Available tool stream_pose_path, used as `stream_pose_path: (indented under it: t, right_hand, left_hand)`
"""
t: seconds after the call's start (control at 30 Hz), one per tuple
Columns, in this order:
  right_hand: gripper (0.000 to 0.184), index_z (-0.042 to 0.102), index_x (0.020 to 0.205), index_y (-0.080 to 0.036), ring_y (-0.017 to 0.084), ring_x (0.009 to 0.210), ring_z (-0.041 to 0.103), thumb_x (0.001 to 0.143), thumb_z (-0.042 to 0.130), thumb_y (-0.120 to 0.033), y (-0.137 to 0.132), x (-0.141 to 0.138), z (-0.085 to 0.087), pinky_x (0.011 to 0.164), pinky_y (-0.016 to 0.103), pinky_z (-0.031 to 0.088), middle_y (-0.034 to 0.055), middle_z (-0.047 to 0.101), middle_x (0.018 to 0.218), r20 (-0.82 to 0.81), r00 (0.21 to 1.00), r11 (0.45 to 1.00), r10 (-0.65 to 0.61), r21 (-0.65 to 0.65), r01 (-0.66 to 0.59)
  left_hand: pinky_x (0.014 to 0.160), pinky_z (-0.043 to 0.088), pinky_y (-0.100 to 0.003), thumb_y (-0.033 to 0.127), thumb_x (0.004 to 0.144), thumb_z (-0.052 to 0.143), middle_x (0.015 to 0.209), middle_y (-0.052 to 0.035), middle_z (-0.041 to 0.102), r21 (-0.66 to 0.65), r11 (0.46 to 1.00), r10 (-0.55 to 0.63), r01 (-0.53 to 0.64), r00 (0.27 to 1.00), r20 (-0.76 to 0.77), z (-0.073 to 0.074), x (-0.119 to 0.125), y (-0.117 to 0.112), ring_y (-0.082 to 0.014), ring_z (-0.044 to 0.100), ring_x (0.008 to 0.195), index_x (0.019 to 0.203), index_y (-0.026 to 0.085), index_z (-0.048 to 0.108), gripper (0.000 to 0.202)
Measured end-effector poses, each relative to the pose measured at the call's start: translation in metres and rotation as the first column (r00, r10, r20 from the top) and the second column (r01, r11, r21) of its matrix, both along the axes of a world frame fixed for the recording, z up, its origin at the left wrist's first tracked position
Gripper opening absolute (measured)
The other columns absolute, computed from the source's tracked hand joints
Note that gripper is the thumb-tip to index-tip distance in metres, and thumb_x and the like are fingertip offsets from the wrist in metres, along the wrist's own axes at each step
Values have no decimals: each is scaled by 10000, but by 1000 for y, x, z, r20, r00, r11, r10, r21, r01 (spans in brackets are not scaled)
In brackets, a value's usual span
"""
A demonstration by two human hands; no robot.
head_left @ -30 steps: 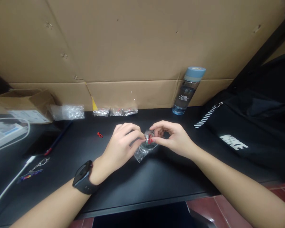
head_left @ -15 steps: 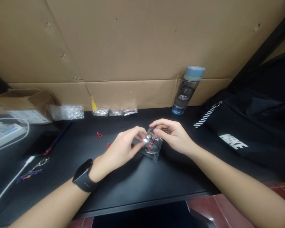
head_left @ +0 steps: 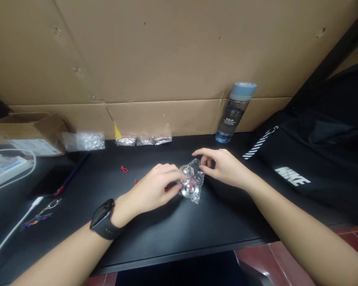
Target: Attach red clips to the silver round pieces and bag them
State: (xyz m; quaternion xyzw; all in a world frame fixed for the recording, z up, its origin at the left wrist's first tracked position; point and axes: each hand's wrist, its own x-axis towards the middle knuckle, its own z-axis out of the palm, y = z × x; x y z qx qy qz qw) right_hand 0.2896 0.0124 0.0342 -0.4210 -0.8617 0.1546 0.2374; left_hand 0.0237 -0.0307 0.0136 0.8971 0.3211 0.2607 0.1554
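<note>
A clear plastic bag (head_left: 198, 183) lies on the black desk (head_left: 179, 238) between my hands. Inside it are two shiny domed metal discs with a raised centre, like finger cymbals (head_left: 188, 191), and a red loop. My left hand (head_left: 158, 184) is at the bag's left edge, thumb and fingers apart, fingertips over the discs; whether they touch is unclear. Just off the bag's upper right side, my right hand (head_left: 223, 167) has its index finger stretched out and thumb apart, holding nothing. A red cord loop (head_left: 124, 169) lies left of my left hand, and more red bits are partly hidden by it.
Along the cardboard wall (head_left: 179, 59) lie several small bags (head_left: 145, 140), an emptier-looking plastic bag (head_left: 91, 141) and a cardboard box (head_left: 32, 131). A water bottle (head_left: 232, 115) stands behind my right hand. A black bag (head_left: 310, 159) fills the right side; a white cable (head_left: 14, 230) runs left.
Both hands have let go of the bag, which now rests flatter on the desk with both discs showing. My right hand has drawn slightly right; my left fingers have loosened.
</note>
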Motion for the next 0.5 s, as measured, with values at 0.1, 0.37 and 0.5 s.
stream_pose_path:
  t: [0.1, 0.37, 0.5]
  right_hand:
    - [262, 735, 1129, -272, 144, 705, 640, 871, 714, -230, 1, 6, 2, 684, 263, 423, -30, 738, 815, 139, 990, 999, -11, 36, 6]
    - [332, 666, 1237, -252, 196, 752, 711, 910, 683, -310, 2, 10, 3, 740, 294, 453, -23, 781, 800, 201, 979, 982, -30, -177, 66]
    - [267, 738, 1128, -241, 220, 836, 722, 881, 723, -344, 3, 11, 5, 801, 321, 470, 10, 788, 878, 259, 966, 981, 24, -194, 28]
  left_hand:
    - [991, 447, -399, 242, 1002, 610, 1299, -43, 696, 4, 996, -92, 93, 988, -123, -1, 1, -5, -233, 631, 1176, 1271, 299, 684, 285]
    - [1136, 344, -404, 317, 998, 648, 1410, -26, 671, -95, 976, -211, 197, 961, -178, -1, 4, -11, -233, 582, 1335, 1294, 303, 665, 296]
    - [1089, 381, -382, 322, 1000, 636, 1273, -34, 733, -126, 974, -209, 190, 965, -159, 2, 2, -11, -214, 666, 1176, 1272, 274, 671, 279]
